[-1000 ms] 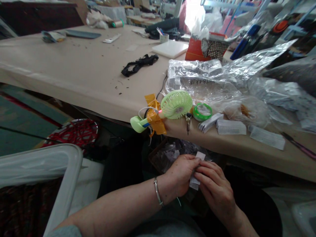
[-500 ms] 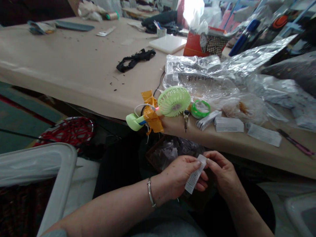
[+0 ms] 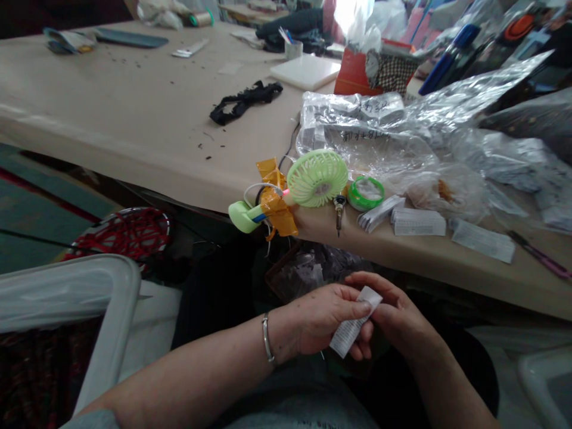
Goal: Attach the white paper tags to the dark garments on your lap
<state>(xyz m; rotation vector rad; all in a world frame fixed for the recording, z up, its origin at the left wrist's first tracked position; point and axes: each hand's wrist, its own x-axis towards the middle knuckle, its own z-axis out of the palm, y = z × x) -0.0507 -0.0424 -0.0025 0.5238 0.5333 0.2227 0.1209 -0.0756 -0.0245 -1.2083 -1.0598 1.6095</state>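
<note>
My left hand [image 3: 333,316] is closed on a narrow white printed label [image 3: 351,333], with its thumb pressed flat on the upper part. The label slants down toward my lap, and I cannot tell whether it is one piece or several. Close against its upper end is my right hand [image 3: 402,316]. The index finger there reaches out behind my left hand, apart from the thumb, which lies by the label's edge. The other right fingertips are hidden. On the table edge above lie a stack of printed labels [image 3: 419,222], a fanned bundle of labels [image 3: 379,213] and another label strip [image 3: 482,239].
A green fan [image 3: 317,179] is taped to the table edge, beside a pointed metal tool [image 3: 339,214] and a green round container [image 3: 365,193]. Pink-handled scissors [image 3: 540,256] lie right, plastic bags [image 3: 366,146] behind. A white bin [image 3: 125,280] stands left, a scrap-filled box [image 3: 308,271] below.
My right fingers have shifted from pinching the label's top corner to reaching out behind my left hand. The label has tilted further, and my left thumb sits nearer its top end.
</note>
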